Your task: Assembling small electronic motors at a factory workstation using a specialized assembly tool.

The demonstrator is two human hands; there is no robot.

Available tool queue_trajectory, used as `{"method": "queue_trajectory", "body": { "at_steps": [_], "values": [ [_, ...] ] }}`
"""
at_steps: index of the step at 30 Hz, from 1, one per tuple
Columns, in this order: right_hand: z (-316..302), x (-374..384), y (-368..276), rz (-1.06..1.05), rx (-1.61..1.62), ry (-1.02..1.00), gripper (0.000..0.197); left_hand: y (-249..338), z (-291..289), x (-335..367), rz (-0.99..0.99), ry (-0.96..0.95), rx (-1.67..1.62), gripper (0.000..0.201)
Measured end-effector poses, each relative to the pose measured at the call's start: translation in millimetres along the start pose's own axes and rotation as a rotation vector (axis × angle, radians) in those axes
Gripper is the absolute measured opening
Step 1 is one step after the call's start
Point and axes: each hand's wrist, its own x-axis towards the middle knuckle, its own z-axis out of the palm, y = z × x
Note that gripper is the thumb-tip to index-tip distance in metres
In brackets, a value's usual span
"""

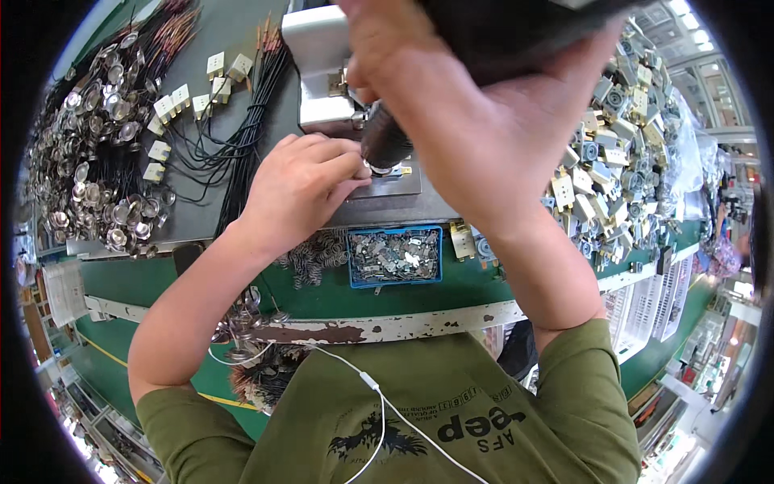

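My right hand (500, 137), large and near the camera, is wrapped round a black electric screwdriver (500, 40). Its dark nose (385, 143) points down onto a small part (393, 170) with a brassy end, which lies on a metal plate (395, 187). Close against the nose, my left hand (298, 181) has thumb and fingers pinched together at the part's left side. The fingers and the nose hide most of that part. Behind them stands a white metal fixture (318, 60).
A blue bin (395, 282) of small metal pieces sits in front, beside a pile of springs (316, 256). At left are metal cups with wires (113, 137), white blocks (172, 105) and black cables (251, 133). Grey-and-white socket parts (605, 177) heap up on the right.
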Motion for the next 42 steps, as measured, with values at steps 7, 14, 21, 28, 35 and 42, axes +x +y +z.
{"method": "queue_trajectory", "body": {
  "at_steps": [7, 14, 21, 28, 35, 42],
  "values": [
    [-2.9, 5.4, 4.8, -0.097, -0.075, -0.051, 0.053, 4.9, 2.2, 1.2, 0.017, 0.04, 0.011, 0.014],
    [3.3, 6.9, 10.1, -0.189, -0.142, -0.15, 0.061, 3.4, 1.9, -0.1, 0.009, 0.039, -0.031, 0.015],
    [-9.5, 28.1, 66.9, 0.327, 0.438, -0.525, 0.06, 12.6, -1.6, 11.8, -0.306, -0.084, -0.189, 0.03],
    [8.1, -5.2, 34.8, 0.202, 0.341, -0.347, 0.061, 1.6, -4.6, 8.7, -0.32, -0.314, -0.071, 0.033],
    [5.4, -23.8, 31.8, 0.148, 0.35, -0.264, 0.066, 7.3, -10.0, 19.4, -0.329, -0.343, -0.038, 0.035],
    [17.6, -7.3, 75.3, -0.164, 0.58, -0.206, 0.064, 4.3, -1.4, 13.5, -0.318, -0.331, -0.122, 0.032]
  ]
}}
